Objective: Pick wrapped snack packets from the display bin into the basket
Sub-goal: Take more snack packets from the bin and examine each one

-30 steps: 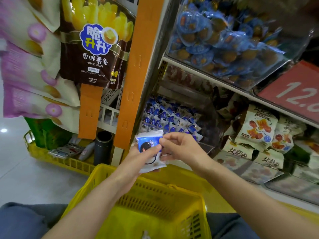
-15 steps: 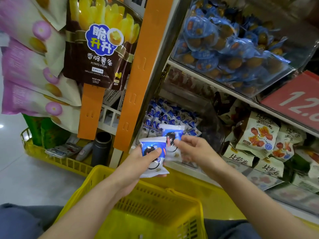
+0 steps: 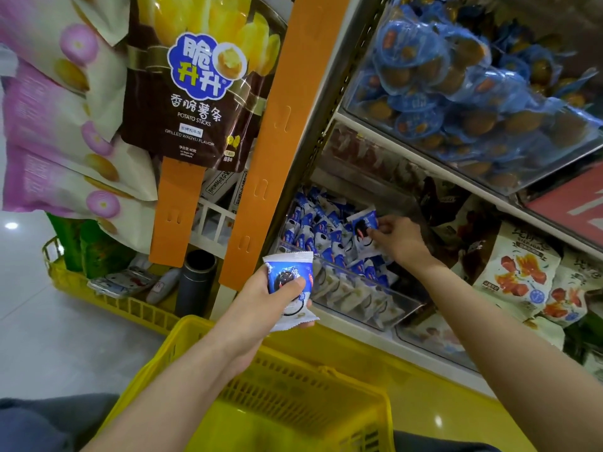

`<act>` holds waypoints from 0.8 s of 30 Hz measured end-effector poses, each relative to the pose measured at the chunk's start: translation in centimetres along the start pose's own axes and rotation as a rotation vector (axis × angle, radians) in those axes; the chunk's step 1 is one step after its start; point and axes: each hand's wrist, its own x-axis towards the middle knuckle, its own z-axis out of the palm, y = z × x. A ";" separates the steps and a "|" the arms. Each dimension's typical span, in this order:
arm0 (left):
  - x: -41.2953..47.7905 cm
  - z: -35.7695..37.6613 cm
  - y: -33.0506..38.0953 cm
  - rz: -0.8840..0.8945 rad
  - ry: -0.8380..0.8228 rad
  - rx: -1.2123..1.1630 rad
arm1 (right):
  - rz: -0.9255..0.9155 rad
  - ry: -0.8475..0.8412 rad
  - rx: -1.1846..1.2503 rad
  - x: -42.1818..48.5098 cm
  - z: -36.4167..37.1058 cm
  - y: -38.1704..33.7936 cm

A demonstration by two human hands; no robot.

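My left hand (image 3: 261, 296) grips a blue-and-white snack packet (image 3: 288, 285) just above the far rim of the yellow basket (image 3: 293, 396). My right hand (image 3: 396, 238) reaches into the clear display bin (image 3: 359, 298) on the lower shelf and pinches a second blue-and-white packet (image 3: 363, 225) over the pile. Several more of the same packets (image 3: 321, 231) fill the bin.
An orange hanging strip (image 3: 277, 141) carries a brown potato-stick bag (image 3: 199, 86) left of the shelf. Pink-and-cream bags (image 3: 58, 125) hang further left. A clear bin of blue-wrapped snacks (image 3: 456, 89) sits on the shelf above. White-and-orange pouches (image 3: 518, 265) lie to the right.
My right hand has moved away from my left hand, up and right into the display bin, with a second packet in its fingers. My left hand stays over the basket with its packet.
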 end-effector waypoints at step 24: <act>1.0 0.0 0.7 -0.046 0.080 -0.062 | 0.170 -0.287 -0.052 1.3 3.4 -1.4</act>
